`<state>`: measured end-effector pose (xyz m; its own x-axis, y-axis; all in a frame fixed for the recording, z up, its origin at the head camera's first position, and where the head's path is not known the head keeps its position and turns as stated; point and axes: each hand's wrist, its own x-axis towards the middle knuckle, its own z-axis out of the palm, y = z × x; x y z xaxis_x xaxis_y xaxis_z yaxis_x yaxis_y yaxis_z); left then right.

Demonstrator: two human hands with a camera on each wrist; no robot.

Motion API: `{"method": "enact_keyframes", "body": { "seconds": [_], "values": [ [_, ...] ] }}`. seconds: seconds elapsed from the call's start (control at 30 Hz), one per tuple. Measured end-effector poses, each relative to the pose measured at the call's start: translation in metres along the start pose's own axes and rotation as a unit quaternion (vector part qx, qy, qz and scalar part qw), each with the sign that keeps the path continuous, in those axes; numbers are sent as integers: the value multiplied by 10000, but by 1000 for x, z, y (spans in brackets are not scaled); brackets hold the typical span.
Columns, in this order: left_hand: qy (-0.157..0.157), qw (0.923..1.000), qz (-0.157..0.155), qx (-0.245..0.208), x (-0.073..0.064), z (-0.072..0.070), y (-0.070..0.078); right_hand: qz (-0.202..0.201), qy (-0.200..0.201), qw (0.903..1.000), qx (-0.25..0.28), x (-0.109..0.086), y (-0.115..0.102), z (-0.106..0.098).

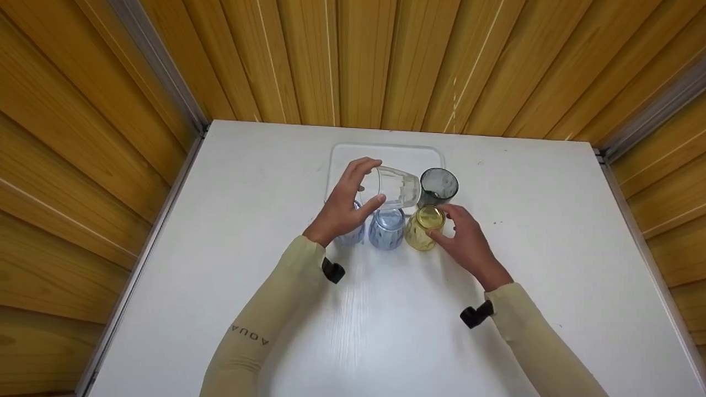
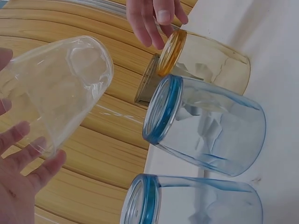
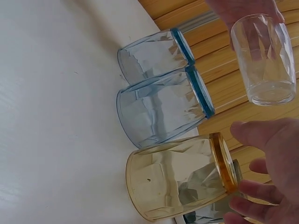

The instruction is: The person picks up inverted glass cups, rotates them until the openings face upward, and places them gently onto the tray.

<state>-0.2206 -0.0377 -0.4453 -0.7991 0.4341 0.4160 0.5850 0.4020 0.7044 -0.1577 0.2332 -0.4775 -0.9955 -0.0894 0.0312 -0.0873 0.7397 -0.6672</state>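
Note:
My left hand [image 1: 343,207] grips a clear drinking glass [image 1: 401,188] near its rim. The glass is off the table and tipped sideways, its base toward the right. My right hand [image 1: 470,242] is at the yellow glass [image 1: 419,237], which stands upside down. Its thumb and fingers are spread about the raised base, fingertips right at the edge. Beside it, a blue glass [image 1: 386,236] and another blue glass [image 3: 152,53] also stand upside down in a row. Behind the yellow one is a dark grey glass [image 1: 439,184], mouth up.
A white tray [image 1: 380,146] lies behind the glasses on the white table [image 1: 265,182]. Wood-slatted walls [image 1: 364,66] enclose the table at the back and both sides. Black wrist mounts [image 1: 333,271] sit at both cuffs.

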Motion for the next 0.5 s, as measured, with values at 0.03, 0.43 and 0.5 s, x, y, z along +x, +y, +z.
{"method": "enact_keyframes", "body": {
  "seconds": [0.03, 0.43, 0.5],
  "values": [
    [3, 10000, -42, 26, 0, -1, 0, 5, -11, 10000, -10, 1, 0, 1],
    [24, 9993, -290, 215, 3, -5, -5, 210, -24, 9995, -217, 9, -3, 10],
    [-6, 9991, -278, 318, 4, -4, -6, 252, 12, 9994, -244, 10, -5, 12]
  ]
}}
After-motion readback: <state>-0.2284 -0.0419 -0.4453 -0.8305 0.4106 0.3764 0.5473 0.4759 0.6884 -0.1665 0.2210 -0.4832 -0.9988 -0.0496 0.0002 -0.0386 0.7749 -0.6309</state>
